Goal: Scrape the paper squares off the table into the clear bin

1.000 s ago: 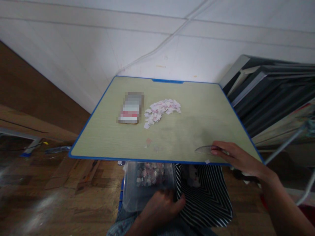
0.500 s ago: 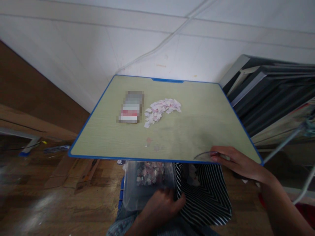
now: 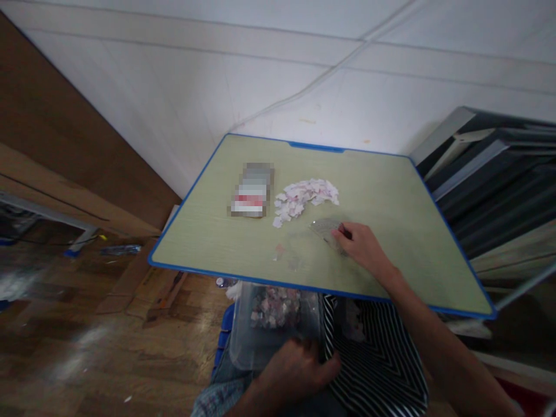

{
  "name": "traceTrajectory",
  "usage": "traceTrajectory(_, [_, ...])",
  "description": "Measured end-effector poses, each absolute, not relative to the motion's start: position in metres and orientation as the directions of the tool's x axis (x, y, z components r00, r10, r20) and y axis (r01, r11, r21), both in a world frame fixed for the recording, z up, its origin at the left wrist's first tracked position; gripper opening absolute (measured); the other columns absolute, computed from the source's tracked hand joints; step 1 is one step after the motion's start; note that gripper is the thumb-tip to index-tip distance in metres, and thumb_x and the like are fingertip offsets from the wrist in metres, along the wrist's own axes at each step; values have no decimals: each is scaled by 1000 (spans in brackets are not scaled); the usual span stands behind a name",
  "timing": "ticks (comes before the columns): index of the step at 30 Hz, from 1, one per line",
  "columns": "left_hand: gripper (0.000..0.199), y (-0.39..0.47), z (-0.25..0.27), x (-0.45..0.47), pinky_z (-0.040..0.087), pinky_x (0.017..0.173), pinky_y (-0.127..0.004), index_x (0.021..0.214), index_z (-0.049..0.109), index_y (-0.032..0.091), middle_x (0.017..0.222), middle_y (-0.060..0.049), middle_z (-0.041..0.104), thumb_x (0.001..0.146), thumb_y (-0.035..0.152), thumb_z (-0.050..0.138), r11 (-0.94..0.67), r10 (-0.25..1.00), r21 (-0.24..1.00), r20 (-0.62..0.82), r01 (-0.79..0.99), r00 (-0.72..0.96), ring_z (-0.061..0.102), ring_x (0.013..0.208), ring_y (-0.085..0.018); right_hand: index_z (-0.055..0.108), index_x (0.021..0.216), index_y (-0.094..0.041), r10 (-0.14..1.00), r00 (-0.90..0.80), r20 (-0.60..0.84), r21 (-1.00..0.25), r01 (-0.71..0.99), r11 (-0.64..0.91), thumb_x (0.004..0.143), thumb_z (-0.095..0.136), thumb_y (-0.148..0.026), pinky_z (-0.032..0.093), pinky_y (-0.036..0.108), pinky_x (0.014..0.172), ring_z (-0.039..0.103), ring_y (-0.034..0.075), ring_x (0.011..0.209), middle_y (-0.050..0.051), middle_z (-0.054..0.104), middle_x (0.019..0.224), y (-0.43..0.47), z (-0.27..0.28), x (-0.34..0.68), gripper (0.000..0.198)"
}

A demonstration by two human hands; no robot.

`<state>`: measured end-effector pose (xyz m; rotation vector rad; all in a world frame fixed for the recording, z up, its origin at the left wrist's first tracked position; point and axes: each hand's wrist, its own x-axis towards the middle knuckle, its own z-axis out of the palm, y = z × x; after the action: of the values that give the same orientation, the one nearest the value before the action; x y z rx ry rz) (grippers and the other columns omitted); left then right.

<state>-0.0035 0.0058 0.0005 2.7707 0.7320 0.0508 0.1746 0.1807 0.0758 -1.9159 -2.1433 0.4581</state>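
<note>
My right hand [image 3: 354,240] is closed on a clear, curved-edged protractor [image 3: 324,228], held low over the pale green tabletop [image 3: 391,191]. Just beyond the protractor lies a curved heap of small torn paper pieces [image 3: 306,196]. Below the table's front edge, my left hand [image 3: 304,365] is curled with its fingers closed at the rim of a black-and-white striped bag [image 3: 382,353]. Beside that bag, on my lap, rests a clear plastic bin [image 3: 247,347] with more paper scraps [image 3: 275,308] in it. The left fingertips are partly hidden.
A blurred-out phone-like object [image 3: 252,191] lies left of the paper heap. Dark flat panels [image 3: 512,174] lean at the right, and a brown board [image 3: 73,116] stands at the left. A white wall with a cable [image 3: 299,92] runs behind the table.
My right hand has moved from the table's front right edge inward and left, bringing the protractor near the paper heap. My left hand stays by the bag. The view has shifted left.
</note>
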Motion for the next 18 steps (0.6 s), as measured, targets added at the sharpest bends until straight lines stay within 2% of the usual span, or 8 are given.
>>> traceTrajectory(7, [28, 5, 2, -4, 50, 45, -25, 119, 42, 19, 71, -1, 63, 93, 21, 55, -827, 504, 272, -31, 492, 863, 63, 58, -19, 46, 59, -18, 961, -261, -90, -361, 908, 212, 82, 47, -26, 24, 26, 54, 40, 13, 58, 3, 52, 61, 202, 79, 139, 24])
traceTrajectory(18, [30, 3, -3, -5, 47, 43, -25, 118, 44, 18, 67, 1, 62, 91, 19, 57, -831, 505, 271, 0, 486, 863, 62, 55, -19, 48, 59, -17, 825, -514, -237, -426, 818, 387, 82, 54, -24, 20, 26, 52, 38, 10, 53, 1, 54, 59, 177, 91, 107, 25])
